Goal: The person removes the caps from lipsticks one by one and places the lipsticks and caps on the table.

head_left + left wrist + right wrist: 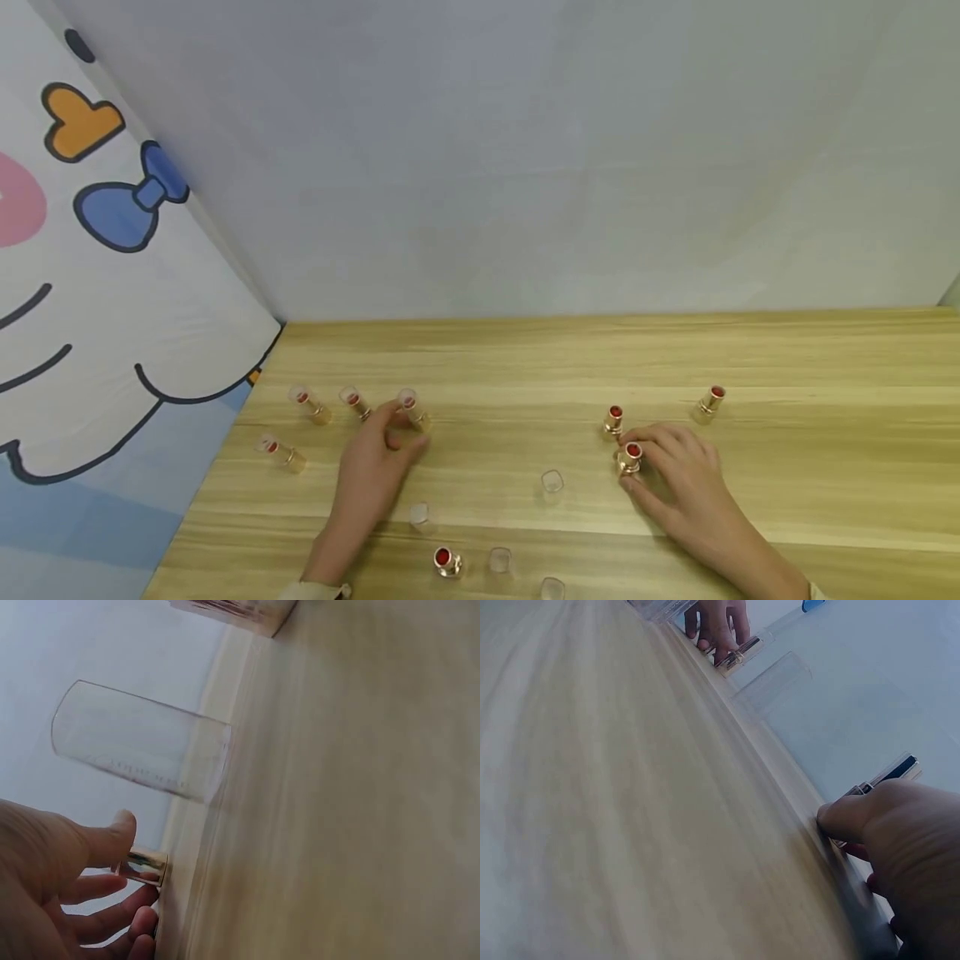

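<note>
In the head view my right hand [678,479] pinches an uncapped lipstick [632,458], red tip up and gold base down on the table, between thumb and fingers. A second uncapped lipstick [614,421] stands just behind it. At the left, my left hand [375,462] has its spread thumb and fingers around a lipstick [415,410] with a clear cap on. Its gold base [146,866] shows between thumb and fingers in the left wrist view. Another capped lipstick [356,404] stands beside the left fingers, partly hidden by them.
More capped lipsticks [311,408] stand at the far left. Uncapped ones stand at the back right [708,404] and near the front [447,562]. Several clear caps, among them one in the middle [552,482], stand on the wooden table [847,442]. A pale curtain [562,167] hangs behind.
</note>
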The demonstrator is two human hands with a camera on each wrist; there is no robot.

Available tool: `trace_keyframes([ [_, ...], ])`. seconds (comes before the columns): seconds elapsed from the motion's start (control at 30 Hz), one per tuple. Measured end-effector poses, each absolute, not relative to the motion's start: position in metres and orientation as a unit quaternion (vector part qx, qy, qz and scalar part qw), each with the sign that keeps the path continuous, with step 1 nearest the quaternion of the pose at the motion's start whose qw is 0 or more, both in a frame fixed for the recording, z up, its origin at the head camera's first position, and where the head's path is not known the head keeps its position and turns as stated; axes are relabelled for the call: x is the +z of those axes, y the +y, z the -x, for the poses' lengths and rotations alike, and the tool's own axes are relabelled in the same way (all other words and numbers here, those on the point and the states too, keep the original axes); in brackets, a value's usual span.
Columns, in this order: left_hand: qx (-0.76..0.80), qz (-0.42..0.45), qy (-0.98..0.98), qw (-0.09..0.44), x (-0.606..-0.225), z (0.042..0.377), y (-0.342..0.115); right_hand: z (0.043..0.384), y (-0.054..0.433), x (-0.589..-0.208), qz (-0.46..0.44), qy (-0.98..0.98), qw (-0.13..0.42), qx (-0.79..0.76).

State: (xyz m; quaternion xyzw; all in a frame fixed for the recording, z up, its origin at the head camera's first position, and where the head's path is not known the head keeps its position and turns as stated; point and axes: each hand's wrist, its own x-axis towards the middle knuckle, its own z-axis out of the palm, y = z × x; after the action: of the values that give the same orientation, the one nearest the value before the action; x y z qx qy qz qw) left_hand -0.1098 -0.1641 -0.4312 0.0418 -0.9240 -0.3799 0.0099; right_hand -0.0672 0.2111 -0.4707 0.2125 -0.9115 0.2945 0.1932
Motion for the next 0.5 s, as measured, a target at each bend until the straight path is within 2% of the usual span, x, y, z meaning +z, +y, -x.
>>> trace_keyframes([
  [0.27,-0.349,-0.032,-0.935,0.045,-0.4395,0.1172,-0.16,0.0669,0.2112,-0.4704,-0.209,-0.913,0.195,0.292],
  [0.5,-0.335,-0.024,-0.941,0.045,-0.4358,0.1142,-0.1599,0.0648,0.2111,-0.4692,-0.205,-0.914,0.187,0.296],
])
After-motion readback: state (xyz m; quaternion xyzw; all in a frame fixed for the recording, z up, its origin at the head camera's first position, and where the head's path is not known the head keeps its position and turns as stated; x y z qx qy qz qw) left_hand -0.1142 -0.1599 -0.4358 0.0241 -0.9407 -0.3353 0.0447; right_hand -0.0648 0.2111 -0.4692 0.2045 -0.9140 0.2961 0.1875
